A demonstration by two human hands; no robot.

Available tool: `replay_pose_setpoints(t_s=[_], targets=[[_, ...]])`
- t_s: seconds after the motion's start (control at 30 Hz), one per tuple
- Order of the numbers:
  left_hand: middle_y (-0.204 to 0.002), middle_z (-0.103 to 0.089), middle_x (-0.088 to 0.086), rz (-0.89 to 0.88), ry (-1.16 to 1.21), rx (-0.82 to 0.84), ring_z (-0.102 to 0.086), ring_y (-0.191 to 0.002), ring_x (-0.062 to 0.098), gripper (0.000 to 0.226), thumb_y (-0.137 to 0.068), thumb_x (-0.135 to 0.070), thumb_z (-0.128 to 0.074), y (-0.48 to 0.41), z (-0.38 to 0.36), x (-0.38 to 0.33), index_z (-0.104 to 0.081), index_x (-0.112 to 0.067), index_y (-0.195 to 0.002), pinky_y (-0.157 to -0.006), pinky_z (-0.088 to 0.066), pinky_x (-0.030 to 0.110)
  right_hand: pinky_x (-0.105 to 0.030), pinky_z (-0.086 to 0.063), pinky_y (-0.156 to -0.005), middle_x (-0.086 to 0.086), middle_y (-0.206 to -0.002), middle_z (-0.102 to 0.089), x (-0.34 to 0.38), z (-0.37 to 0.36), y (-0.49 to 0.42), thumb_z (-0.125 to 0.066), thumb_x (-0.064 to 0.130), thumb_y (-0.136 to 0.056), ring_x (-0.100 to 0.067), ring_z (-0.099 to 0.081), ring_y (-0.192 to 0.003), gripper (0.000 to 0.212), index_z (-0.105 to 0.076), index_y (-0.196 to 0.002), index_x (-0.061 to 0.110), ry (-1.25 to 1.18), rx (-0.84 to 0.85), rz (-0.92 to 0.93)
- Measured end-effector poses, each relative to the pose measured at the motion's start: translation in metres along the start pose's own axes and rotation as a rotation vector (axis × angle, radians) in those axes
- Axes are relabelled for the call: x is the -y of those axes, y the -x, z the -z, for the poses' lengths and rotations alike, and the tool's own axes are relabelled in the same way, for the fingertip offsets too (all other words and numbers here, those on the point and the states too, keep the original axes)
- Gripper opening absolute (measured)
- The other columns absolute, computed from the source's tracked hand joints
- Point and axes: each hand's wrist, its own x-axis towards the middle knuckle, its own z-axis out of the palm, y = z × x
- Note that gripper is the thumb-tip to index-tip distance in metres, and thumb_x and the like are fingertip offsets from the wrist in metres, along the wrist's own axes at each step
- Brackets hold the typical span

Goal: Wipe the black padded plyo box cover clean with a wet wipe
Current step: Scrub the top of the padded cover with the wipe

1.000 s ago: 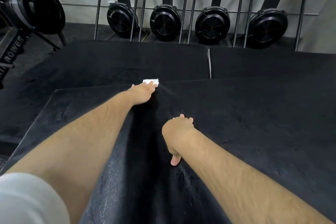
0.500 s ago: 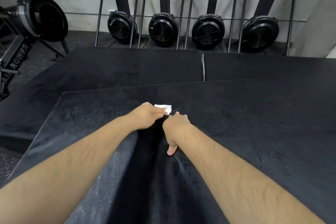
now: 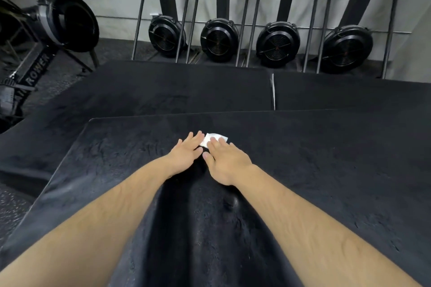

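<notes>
Nearest to us, both bare forearms reach out over the black padded plyo box cover [image 3: 303, 182], whose skin looks scuffed and streaked. Just on our side of the small white folded wet wipe [image 3: 217, 138] lie the two hands, side by side. The left hand [image 3: 186, 152] is flat and released, its straight fingertips at the wipe's left end. The right hand [image 3: 226, 163] is also flat, its straight fingers pressing down on top of the wipe; neither hand grasps it.

A second ago the left hand alone pressed the wipe at the cover's far edge, while the right hand braced on curled fingers nearer to us. Since then the left hand drew the wipe back and the right hand opened onto it. We judge this a hand-over, likely so the right hand can work the cover to the right of the wipe, much of which still looks dull.

Beyond the wipe lie lower black padded boxes [image 3: 186, 86], then four black fan-wheel machines stood upright [image 3: 219, 39] against a grey wall. Far left of the wipe, a black rowing machine rail [image 3: 37, 70] reads "ROWER"; we can read nothing else.
</notes>
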Motion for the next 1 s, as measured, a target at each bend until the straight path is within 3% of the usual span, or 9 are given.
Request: replay_pose_setpoints(t_s=[0.17, 0.27, 0.43, 0.57, 0.67, 0.77, 0.9, 1.0], targets=[[-0.166, 0.009, -0.011, 0.111, -0.021, 0.028, 0.017, -0.151, 0.026, 0.066, -0.107, -0.036, -0.041, 0.002, 0.002, -0.008, 0.001, -0.046, -0.156, -0.122, 0.004, 0.044, -0.042, -0.005, -0.125, 0.001, -0.168, -0.013, -0.03, 0.022, -0.074, -0.014, 0.044, -0.106, -0.019, -0.014, -0.152, 0.06, -0.018, -0.159, 0.017, 0.125, -0.064, -0.161], [-0.164, 0.011, -0.014, 0.081, -0.071, 0.058, 0.018, -0.151, 0.019, 0.063, -0.109, -0.032, -0.037, 0.0, 0.004, -0.008, 0.001, -0.039, -0.158, -0.12, 0.009, 0.038, -0.043, -0.006, -0.125, -0.003, -0.167, -0.012, -0.037, 0.028, -0.102, -0.012, 0.048, -0.106, -0.023, -0.01, -0.153, 0.064, -0.015, -0.16, 0.013, 0.125, -0.045, -0.234], [-0.151, 0.015, -0.026, 0.044, -0.145, 0.035, 0.021, -0.137, 0.0, 0.062, -0.109, -0.029, -0.036, -0.003, 0.0, -0.007, 0.001, -0.034, -0.158, -0.119, 0.011, 0.032, -0.044, -0.007, -0.125, -0.003, -0.167, -0.012, -0.031, 0.018, -0.088, -0.012, 0.045, -0.106, -0.025, -0.009, -0.153, 0.063, -0.017, -0.159, 0.012, 0.067, -0.037, -0.164], [-0.165, 0.011, -0.017, 0.022, -0.255, 0.017, 0.018, -0.149, 0.004, 0.063, -0.107, -0.032, -0.036, -0.009, -0.005, 0.002, 0.0, -0.031, -0.159, -0.122, 0.012, 0.033, -0.043, -0.009, -0.125, -0.001, -0.164, -0.024, -0.028, 0.01, -0.057, -0.011, 0.041, -0.107, -0.022, -0.021, -0.15, 0.059, -0.029, -0.156, 0.014, 0.077, -0.052, -0.115], [-0.164, 0.012, -0.019, 0.029, -0.252, 0.036, 0.018, -0.149, 0.003, 0.061, -0.108, -0.031, -0.034, -0.011, -0.005, 0.005, -0.001, -0.031, -0.159, -0.122, 0.013, 0.032, -0.044, -0.002, -0.126, 0.002, -0.167, -0.015, -0.039, 0.019, -0.062, -0.01, 0.037, -0.107, -0.018, -0.012, -0.154, 0.056, -0.023, -0.159, 0.019, 0.048, -0.016, -0.147], [-0.162, 0.013, -0.022, 0.047, -0.24, 0.036, 0.02, -0.143, -0.003, 0.06, -0.109, -0.03, -0.033, -0.009, -0.004, 0.001, -0.002, -0.033, -0.159, -0.12, 0.013, 0.029, -0.044, -0.001, -0.126, 0.002, -0.169, -0.007, -0.047, 0.034, -0.09, -0.011, 0.038, -0.108, -0.019, -0.005, -0.155, 0.056, -0.017, -0.16, 0.018, 0.029, -0.002, -0.217], [-0.16, 0.012, -0.025, 0.054, -0.21, 0.036, 0.019, -0.127, -0.01, 0.058, -0.109, -0.029, -0.033, -0.008, -0.002, -0.001, -0.003, -0.035, -0.159, -0.117, 0.014, 0.027, -0.046, -0.004, -0.125, -0.002, -0.168, -0.01, -0.044, 0.034, -0.101, -0.012, 0.035, -0.108, -0.023, -0.007, -0.154, 0.055, -0.022, -0.158, 0.015, -0.006, 0.001, -0.202], [-0.162, 0.011, -0.023, 0.044, -0.215, 0.026, 0.02, -0.14, -0.006, 0.059, -0.109, -0.029, -0.034, -0.008, -0.001, 0.0, -0.004, -0.034, -0.159, -0.118, 0.014, 0.028, -0.048, -0.007, -0.125, -0.001, -0.164, -0.022, -0.038, 0.022, -0.072, -0.015, 0.032, -0.107, -0.022, -0.015, -0.151, 0.052, -0.032, -0.153, 0.014, -0.067, -0.029, -0.157]])
